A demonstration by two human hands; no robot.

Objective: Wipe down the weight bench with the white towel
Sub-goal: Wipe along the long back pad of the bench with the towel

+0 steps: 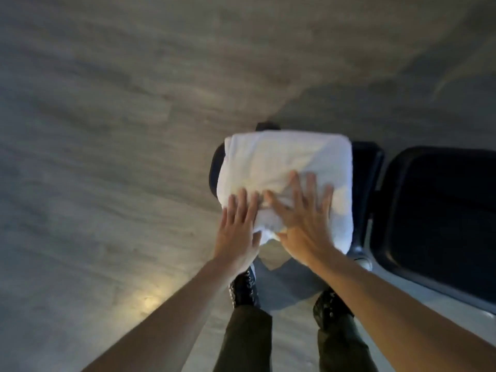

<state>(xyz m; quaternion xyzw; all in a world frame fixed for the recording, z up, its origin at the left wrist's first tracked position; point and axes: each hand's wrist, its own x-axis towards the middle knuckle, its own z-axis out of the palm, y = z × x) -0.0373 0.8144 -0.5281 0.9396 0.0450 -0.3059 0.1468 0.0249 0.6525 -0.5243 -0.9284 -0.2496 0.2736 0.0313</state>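
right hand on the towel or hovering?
Touching. The head view shows the right hand spread flat with its fingers lying on the white towel, which creases under them, on the bench pad.

The towel is plain white, the bench pads black with a pale grey frame showing between them, the floor streaked grey wood-grain, the trousers dark olive, and the boots black with speckled lacing.
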